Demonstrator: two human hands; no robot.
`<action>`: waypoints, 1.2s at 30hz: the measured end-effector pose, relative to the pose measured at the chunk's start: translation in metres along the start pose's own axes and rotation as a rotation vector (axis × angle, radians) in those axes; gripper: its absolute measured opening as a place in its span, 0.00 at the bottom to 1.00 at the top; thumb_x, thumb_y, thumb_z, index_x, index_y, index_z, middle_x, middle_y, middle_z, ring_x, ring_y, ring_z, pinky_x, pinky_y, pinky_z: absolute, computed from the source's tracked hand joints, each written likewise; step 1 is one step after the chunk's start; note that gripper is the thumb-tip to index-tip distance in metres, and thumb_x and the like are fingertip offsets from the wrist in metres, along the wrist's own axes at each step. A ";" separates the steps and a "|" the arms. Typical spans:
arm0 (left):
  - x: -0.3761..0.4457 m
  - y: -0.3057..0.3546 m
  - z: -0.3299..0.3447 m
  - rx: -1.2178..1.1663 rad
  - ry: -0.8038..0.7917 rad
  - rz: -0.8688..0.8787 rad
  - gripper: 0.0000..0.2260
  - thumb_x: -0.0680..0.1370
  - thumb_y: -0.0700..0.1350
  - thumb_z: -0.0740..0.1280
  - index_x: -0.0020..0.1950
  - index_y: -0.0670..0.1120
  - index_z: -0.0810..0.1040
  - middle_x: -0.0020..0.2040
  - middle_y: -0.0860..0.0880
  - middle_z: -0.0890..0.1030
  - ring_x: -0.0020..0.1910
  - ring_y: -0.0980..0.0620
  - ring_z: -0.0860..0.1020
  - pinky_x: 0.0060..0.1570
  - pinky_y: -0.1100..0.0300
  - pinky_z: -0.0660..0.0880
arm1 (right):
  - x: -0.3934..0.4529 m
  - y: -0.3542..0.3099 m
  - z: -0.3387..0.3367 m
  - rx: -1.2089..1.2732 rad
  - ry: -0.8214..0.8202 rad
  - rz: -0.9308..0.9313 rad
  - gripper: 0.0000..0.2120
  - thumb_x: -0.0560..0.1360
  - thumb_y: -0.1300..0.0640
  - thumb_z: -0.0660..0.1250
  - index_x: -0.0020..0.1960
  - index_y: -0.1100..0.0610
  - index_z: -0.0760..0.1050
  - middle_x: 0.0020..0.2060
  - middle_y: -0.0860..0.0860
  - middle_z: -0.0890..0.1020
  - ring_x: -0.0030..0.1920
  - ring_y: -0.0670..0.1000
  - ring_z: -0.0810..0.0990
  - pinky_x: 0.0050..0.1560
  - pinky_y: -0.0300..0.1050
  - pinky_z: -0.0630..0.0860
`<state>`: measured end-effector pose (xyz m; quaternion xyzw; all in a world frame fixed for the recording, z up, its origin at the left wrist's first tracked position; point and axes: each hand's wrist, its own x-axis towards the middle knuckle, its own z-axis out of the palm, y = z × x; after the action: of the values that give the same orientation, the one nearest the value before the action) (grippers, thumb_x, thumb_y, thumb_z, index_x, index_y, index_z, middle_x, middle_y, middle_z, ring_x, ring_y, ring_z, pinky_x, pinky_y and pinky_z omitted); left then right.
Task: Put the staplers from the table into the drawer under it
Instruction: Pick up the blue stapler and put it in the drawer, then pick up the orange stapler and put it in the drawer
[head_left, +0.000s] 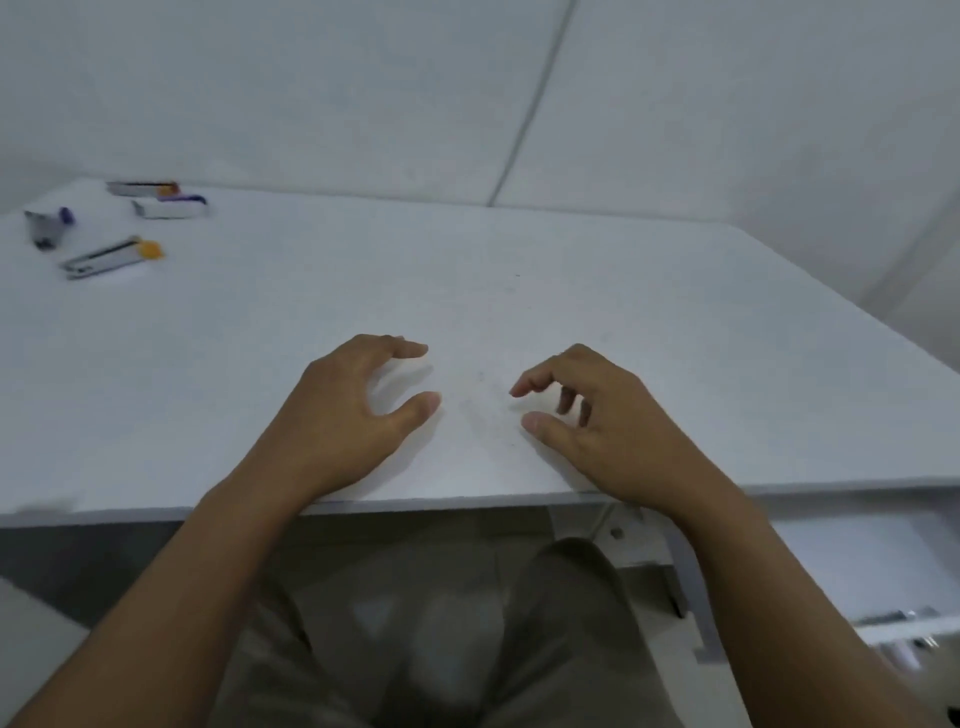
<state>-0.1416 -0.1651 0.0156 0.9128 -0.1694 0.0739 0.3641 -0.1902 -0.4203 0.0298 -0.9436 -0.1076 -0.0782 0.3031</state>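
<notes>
Head view shows the left hand (343, 415) and right hand (597, 415) resting near the front edge of the table (519, 291), both empty, fingers loosely curled and thumbs apart, probably poised to begin since nothing is within their grasp. Four staplers lie well away at the far left corner: an orange-tipped one (111, 257) nearest, a small purple one (48, 227) to its left, then a purple-topped one (169, 207) and another orange one (143, 188) behind. What looks like the drawer (883, 561) shows under the table's right side, seemingly open to receive them, though blurred.
</notes>
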 end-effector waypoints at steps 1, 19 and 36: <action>0.000 -0.008 -0.007 0.010 0.020 -0.008 0.23 0.74 0.62 0.69 0.68 0.61 0.74 0.70 0.62 0.73 0.68 0.59 0.71 0.63 0.63 0.65 | 0.017 -0.005 0.009 -0.008 -0.042 -0.010 0.11 0.78 0.48 0.69 0.60 0.40 0.77 0.58 0.40 0.76 0.53 0.41 0.77 0.52 0.32 0.70; 0.092 -0.186 -0.126 0.374 0.290 -0.415 0.26 0.79 0.50 0.65 0.76 0.48 0.66 0.76 0.38 0.62 0.76 0.37 0.60 0.72 0.42 0.60 | 0.224 -0.108 0.158 -0.242 -0.299 -0.121 0.29 0.80 0.32 0.49 0.79 0.37 0.56 0.82 0.45 0.54 0.82 0.48 0.47 0.77 0.67 0.35; 0.118 -0.220 -0.159 -0.323 0.647 -0.389 0.09 0.78 0.43 0.71 0.57 0.47 0.85 0.50 0.50 0.86 0.45 0.54 0.82 0.51 0.71 0.74 | 0.227 -0.102 0.166 -0.257 -0.219 -0.140 0.29 0.79 0.30 0.47 0.79 0.35 0.55 0.82 0.41 0.55 0.81 0.45 0.48 0.78 0.64 0.37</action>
<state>0.0461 0.0630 0.0205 0.7887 0.1200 0.2592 0.5444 0.0173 -0.2064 0.0010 -0.9676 -0.1946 -0.0089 0.1605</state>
